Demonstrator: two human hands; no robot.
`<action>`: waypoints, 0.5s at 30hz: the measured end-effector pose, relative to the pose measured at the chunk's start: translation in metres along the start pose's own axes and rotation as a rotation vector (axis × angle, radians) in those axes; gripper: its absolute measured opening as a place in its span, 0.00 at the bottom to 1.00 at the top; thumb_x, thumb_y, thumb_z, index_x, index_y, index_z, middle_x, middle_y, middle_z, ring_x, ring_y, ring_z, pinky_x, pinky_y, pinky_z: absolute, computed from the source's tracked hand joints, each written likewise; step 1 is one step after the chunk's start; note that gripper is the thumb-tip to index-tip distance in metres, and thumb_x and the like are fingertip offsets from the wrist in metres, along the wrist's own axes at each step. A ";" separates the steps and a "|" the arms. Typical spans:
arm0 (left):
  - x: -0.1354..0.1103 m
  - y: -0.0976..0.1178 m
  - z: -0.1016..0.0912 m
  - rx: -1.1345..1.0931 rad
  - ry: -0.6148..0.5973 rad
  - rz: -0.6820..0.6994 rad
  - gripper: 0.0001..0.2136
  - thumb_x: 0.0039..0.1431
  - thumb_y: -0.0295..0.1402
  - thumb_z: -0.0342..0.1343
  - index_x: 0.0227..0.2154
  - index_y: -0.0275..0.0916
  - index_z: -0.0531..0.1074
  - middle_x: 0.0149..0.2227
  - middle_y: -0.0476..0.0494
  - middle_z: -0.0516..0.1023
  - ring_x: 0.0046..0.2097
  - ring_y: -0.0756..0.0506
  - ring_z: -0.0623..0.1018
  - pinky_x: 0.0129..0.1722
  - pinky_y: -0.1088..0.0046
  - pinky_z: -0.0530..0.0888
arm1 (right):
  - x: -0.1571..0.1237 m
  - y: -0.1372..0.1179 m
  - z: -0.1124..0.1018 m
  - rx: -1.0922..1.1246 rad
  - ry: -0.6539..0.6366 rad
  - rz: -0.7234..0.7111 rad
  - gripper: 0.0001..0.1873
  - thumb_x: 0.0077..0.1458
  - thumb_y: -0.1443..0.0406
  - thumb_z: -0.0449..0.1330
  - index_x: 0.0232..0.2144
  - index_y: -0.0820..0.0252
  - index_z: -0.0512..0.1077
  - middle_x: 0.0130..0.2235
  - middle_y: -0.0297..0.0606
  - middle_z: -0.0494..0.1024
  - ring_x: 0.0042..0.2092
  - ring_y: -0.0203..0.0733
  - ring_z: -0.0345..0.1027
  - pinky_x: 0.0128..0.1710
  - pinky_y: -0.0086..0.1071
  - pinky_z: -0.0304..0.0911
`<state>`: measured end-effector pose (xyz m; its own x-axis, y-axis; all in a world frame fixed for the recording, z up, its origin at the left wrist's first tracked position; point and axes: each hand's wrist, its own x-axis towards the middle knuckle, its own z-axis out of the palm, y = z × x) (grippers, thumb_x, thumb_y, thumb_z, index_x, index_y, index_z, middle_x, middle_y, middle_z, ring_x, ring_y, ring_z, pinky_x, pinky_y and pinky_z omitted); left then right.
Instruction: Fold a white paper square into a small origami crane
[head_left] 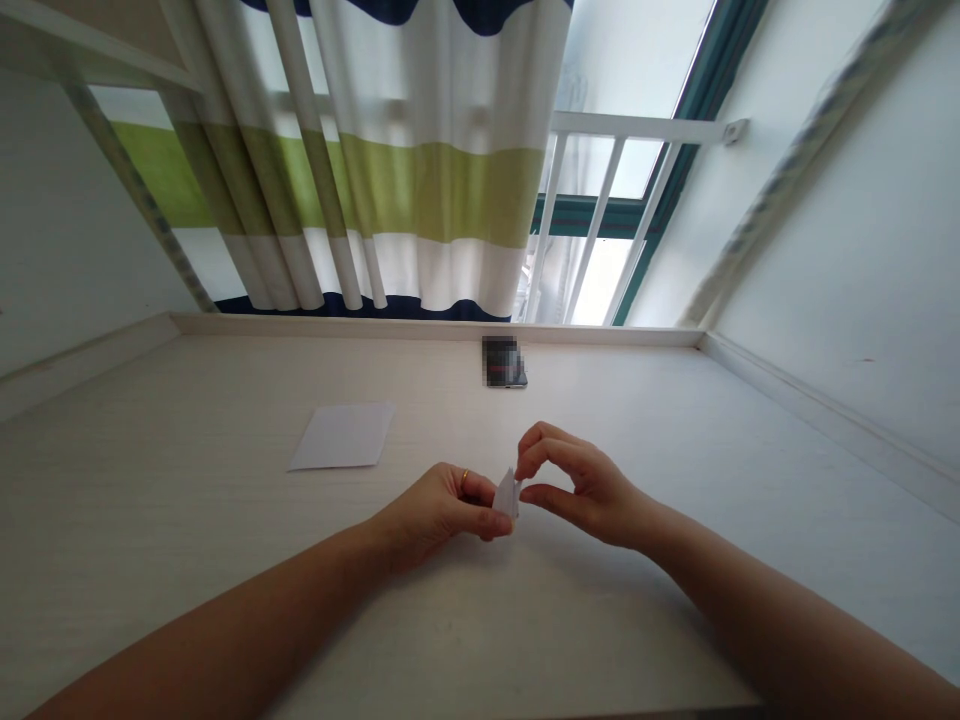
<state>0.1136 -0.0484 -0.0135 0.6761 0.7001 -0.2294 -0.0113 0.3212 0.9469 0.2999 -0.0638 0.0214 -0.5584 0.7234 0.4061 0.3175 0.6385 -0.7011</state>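
A small piece of folded white paper (506, 493) stands up between my hands, low over the tabletop. My left hand (457, 505), with a gold ring on one finger, pinches it from the left, thumb in front and fingers behind. At the paper's right edge, my right hand (585, 485) has its thumb and bent index fingertip close together on a narrow fold. The exact contact of these fingertips is hard to see. Farther left, a flat white sheet of paper (341, 437) lies on the white table (187, 520), apart from both hands.
A dark, blurred-out flat object (504, 361) lies near the table's raised back edge (375, 327). Behind it hang striped curtains (450, 190) beside a white railing (622, 127) and window. White walls (862, 250) border the table on both sides.
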 end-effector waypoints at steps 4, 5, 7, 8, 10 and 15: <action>0.000 -0.001 0.000 0.033 -0.046 -0.058 0.06 0.34 0.29 0.63 0.19 0.34 0.74 0.19 0.51 0.69 0.23 0.53 0.66 0.26 0.76 0.61 | 0.001 -0.003 -0.007 -0.048 -0.169 0.030 0.04 0.47 0.66 0.59 0.29 0.61 0.69 0.32 0.37 0.66 0.33 0.35 0.61 0.35 0.31 0.62; -0.001 -0.001 -0.001 0.039 -0.056 -0.071 0.07 0.33 0.30 0.63 0.19 0.34 0.74 0.18 0.51 0.69 0.23 0.53 0.66 0.26 0.76 0.61 | 0.001 -0.003 -0.008 -0.056 -0.202 0.034 0.04 0.48 0.65 0.59 0.29 0.61 0.69 0.32 0.37 0.66 0.33 0.35 0.61 0.35 0.31 0.62; -0.001 -0.002 -0.001 0.042 -0.068 -0.081 0.07 0.32 0.31 0.64 0.19 0.34 0.74 0.19 0.51 0.70 0.23 0.52 0.66 0.26 0.76 0.62 | 0.001 -0.003 -0.010 -0.059 -0.254 0.033 0.05 0.48 0.65 0.58 0.30 0.61 0.71 0.32 0.37 0.67 0.33 0.34 0.62 0.35 0.30 0.62; -0.001 -0.002 -0.001 0.042 -0.075 -0.082 0.08 0.33 0.31 0.64 0.19 0.34 0.73 0.19 0.51 0.70 0.23 0.52 0.66 0.26 0.76 0.62 | 0.000 -0.003 -0.010 -0.055 -0.273 0.029 0.05 0.49 0.65 0.58 0.30 0.61 0.71 0.32 0.37 0.67 0.33 0.34 0.62 0.35 0.29 0.61; -0.001 -0.002 -0.001 0.041 -0.083 -0.075 0.08 0.33 0.31 0.63 0.20 0.34 0.74 0.19 0.51 0.70 0.24 0.52 0.66 0.27 0.76 0.62 | 0.000 -0.003 -0.010 -0.059 -0.287 0.024 0.06 0.50 0.66 0.57 0.31 0.61 0.72 0.32 0.37 0.67 0.33 0.33 0.63 0.35 0.28 0.61; 0.000 -0.003 0.000 0.037 -0.089 -0.070 0.08 0.33 0.31 0.63 0.20 0.33 0.73 0.20 0.51 0.70 0.24 0.53 0.66 0.27 0.77 0.62 | 0.000 -0.005 -0.009 -0.108 -0.279 0.054 0.06 0.51 0.68 0.55 0.29 0.61 0.72 0.31 0.37 0.68 0.32 0.33 0.63 0.33 0.27 0.61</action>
<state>0.1134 -0.0491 -0.0162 0.7371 0.6171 -0.2757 0.0643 0.3420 0.9375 0.3052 -0.0647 0.0298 -0.7230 0.6663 0.1825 0.4234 0.6362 -0.6449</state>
